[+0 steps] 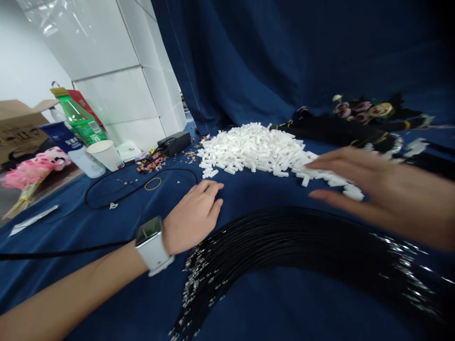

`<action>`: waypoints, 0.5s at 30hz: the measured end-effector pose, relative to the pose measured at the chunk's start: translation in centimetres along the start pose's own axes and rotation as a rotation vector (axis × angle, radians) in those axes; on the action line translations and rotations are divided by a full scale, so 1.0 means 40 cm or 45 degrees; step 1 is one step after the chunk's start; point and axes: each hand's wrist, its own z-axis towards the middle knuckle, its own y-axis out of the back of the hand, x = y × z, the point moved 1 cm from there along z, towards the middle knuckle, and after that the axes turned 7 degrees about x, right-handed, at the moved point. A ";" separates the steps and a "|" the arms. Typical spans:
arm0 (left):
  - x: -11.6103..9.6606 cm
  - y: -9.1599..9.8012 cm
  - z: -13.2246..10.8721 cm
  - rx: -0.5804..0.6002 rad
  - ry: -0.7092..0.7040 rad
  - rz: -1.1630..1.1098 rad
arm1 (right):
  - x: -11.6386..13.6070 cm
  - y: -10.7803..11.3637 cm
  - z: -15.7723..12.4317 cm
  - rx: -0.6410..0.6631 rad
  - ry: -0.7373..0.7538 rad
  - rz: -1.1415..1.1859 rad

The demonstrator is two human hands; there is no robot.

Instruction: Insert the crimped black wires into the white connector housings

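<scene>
My left hand (196,213), with a white-strapped watch (152,237) on its wrist, rests on the dark blue cloth, its fingers loosely bent and nothing visible in them. Just beside it curves a thick bundle of thin black cords (284,237) with shiny metal ends. My right hand (387,194) is blurred by motion, thumb and fingers apart, held over the right edge of a heap of small white plastic pieces (252,147). I see nothing between those fingers. Some white pieces lie loose below the heap.
Black bundles with yellow ties (320,125) and artificial flowers (366,111) lie at the back right. To the left are a paper cup (105,155), a green bottle (80,118), a black adapter (174,143), colourful beads (152,163), a looped cable (87,194) and a pink plush bouquet (35,168).
</scene>
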 end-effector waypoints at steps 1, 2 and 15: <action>0.005 -0.008 0.026 -0.026 0.027 0.068 | 0.031 -0.009 0.033 0.054 0.108 0.082; 0.010 -0.015 0.053 -0.057 0.059 0.139 | 0.068 -0.022 0.059 0.124 0.209 0.130; 0.025 -0.004 0.150 0.012 0.064 0.379 | 0.239 -0.099 0.095 0.114 0.368 0.612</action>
